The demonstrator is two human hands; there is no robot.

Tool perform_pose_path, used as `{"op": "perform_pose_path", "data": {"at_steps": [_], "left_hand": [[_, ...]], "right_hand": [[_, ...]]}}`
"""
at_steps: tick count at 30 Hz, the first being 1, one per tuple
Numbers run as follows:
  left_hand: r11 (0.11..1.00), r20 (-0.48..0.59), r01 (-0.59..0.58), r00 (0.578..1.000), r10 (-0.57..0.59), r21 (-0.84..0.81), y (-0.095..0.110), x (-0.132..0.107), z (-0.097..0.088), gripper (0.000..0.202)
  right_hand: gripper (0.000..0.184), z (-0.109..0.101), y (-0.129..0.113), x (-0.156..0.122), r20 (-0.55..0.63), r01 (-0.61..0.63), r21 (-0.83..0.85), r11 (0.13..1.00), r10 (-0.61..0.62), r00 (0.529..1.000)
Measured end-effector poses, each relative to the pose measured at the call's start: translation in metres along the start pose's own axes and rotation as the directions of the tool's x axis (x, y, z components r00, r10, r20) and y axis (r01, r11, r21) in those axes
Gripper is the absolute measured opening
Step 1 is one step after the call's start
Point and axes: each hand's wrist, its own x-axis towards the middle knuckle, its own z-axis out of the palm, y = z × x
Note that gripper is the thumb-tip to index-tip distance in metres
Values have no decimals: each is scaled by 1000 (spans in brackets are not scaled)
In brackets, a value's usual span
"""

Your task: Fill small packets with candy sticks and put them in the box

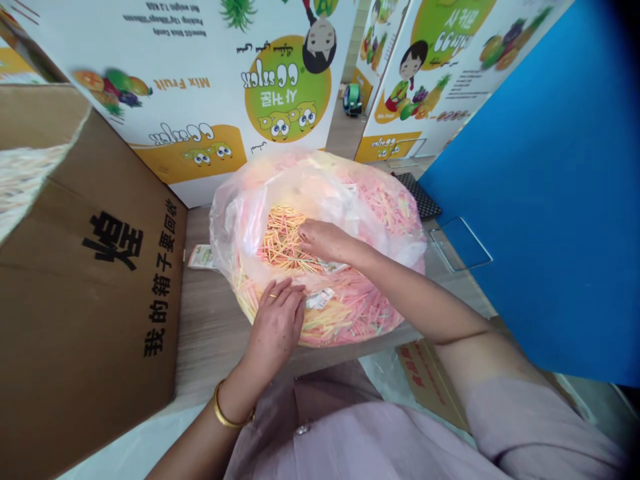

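A large clear plastic bag (320,180) full of thin pink, yellow and orange candy sticks (285,233) lies with its mouth open. My right hand (323,241) is inside the mouth, its fingers curled down at the sticks; whatever they hold is hidden. Flat on the near side of the bag rests my left hand (280,313), fingers stretched out and holding nothing. Beside its fingertips is a small printed packet (320,299). Another printed packet (201,257) lies on the table left of the bag.
A brown carton (115,320) stands close on the left, and white printed candy boxes (200,100) line the back. Green tape (353,99) sits between boxes. To the right are a blue panel (545,200), a wire handle (463,243) and a dark patterned object (419,197).
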Motion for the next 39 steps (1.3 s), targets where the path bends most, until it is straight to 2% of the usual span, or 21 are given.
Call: {"op": "perform_pose_path", "data": {"at_steps": [5, 8, 11, 15, 20, 26, 28, 30, 32, 34, 35, 37, 39], "left_hand": [[1000, 6, -7, 1000, 7, -9, -1, 1, 0, 19], [1000, 14, -5, 1000, 5, -12, -1, 2, -1, 18], [1000, 10, 11, 1000, -11, -15, -1, 3, 0, 19], [1000, 12, 15, 1000, -15, -21, -1, 4, 1, 20], [999, 8, 15, 1000, -15, -29, -2, 4, 0, 22], [997, 6, 32, 999, -32, -75, -4, 5, 1, 22], [987, -16, 78, 997, -81, -143, -3, 6, -2, 23], [948, -31, 191, 978, -205, -256, -1, 7, -7, 24], [857, -21, 321, 933, -360, -404, 1, 10, -12, 25], [689, 39, 404, 877, -479, -602, 3, 15, -16, 27], [564, 92, 425, 847, -524, -708, 4, 19, -17, 28], [250, 236, 448, 778, -582, -859, 4, 26, -18, 34], [-4, 356, 444, 714, -603, -896, 4, 32, -19, 41]], "right_hand": [[48, 4, 11, -4, 3, 66, 21, 998, -66, 998], [61, 8, 7, -5, 29, 47, -36, 998, -46, 999], [66, 12, -3, 3, 36, 36, -78, 996, -34, 999], [52, 14, -10, 18, 0, 14, -79, 997, -14, 1000], [55, 18, -13, 21, -42, 9, -109, 994, -14, 999], [39, 31, -14, 23, -134, 19, -194, 981, -46, 990], [31, 33, -14, 24, -147, 40, -219, 975, -74, 986], [32, 30, -12, 23, -143, 47, -208, 977, -78, 987], [33, 23, -9, 21, -107, 38, -150, 988, -54, 993], [32, 14, -6, 20, -58, 28, -90, 996, -33, 998], [30, 10, -5, 20, -47, 16, -22, 1000, -17, 999], [28, 4, -1, 22, -61, -20, 223, 975, 35, 998], [29, 2, 3, 24, -87, -34, 528, 849, 95, 992]]}}
